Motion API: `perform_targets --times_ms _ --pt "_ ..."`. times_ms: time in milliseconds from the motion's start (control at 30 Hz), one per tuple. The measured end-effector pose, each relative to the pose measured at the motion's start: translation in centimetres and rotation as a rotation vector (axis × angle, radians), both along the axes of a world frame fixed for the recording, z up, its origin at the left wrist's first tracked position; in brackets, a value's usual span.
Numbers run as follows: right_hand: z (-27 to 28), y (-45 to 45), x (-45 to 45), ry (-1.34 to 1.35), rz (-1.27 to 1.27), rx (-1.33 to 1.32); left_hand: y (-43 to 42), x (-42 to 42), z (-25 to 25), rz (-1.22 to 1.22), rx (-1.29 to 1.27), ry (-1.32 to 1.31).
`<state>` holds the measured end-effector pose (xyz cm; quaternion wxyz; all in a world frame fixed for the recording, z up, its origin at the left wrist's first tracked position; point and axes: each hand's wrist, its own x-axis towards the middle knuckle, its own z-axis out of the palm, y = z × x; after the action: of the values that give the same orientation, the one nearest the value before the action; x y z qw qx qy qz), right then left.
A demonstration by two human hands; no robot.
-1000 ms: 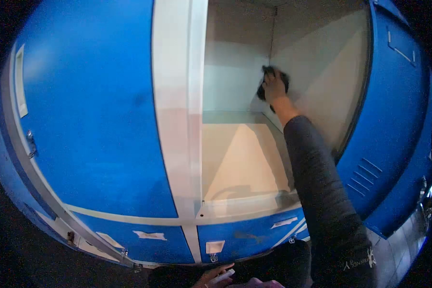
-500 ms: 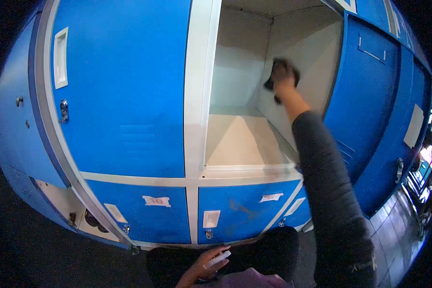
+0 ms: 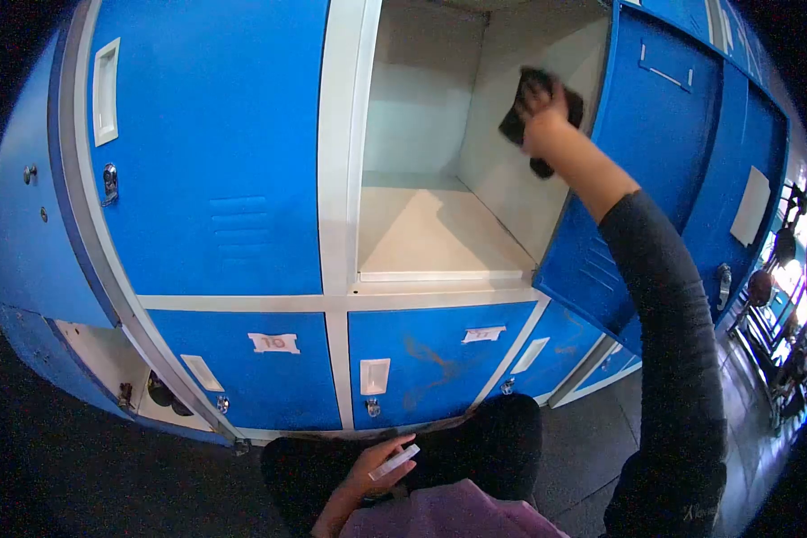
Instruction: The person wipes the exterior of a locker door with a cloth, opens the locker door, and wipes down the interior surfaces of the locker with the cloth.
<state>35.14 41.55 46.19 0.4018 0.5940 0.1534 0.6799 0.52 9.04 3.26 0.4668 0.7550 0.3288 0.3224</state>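
My right hand (image 3: 545, 115) presses a dark cloth (image 3: 516, 124) against the right inner wall of an open locker compartment (image 3: 439, 220), near its front. The fingers are somewhat blurred and lie over the cloth, which sticks out around them. Low in the view, above my lap, my left hand (image 3: 378, 466) holds a small white flat object (image 3: 394, 463) between thumb and fingers. The compartment's pale floor and back wall show no items.
The open blue door (image 3: 659, 134) hangs at the right of the compartment. Closed blue doors (image 3: 206, 215) stand left and below, with handles and latches. At lower left, an open compartment (image 3: 108, 359) holds dark items. Metal racks (image 3: 785, 296) stand far right.
My right hand and the cloth have moved along the side wall from near the back corner toward the front opening. The view has shifted, and my left hand shows more fully, still with the white object.
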Motion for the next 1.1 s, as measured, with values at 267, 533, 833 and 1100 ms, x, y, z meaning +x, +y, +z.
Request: perform_targets --times_ms 267,533,833,1100 --pt "-9.6 -15.9 -9.2 0.736 0.333 -0.649 -1.1 -0.9 0.2 0.106 0.059 -0.138" --pt "-8.4 -26.8 -12.2 1.264 1.006 -0.808 -0.8 0.1 0.2 0.275 0.252 -0.334" --pt "-17.8 -37.3 -5.6 2.319 1.236 -0.99 1.8 2.9 23.3 -0.06 -0.009 -0.702" --pt "-23.6 -40.2 -2.0 2.446 1.227 -0.457 9.7 8.1 35.0 0.059 0.013 -0.877"
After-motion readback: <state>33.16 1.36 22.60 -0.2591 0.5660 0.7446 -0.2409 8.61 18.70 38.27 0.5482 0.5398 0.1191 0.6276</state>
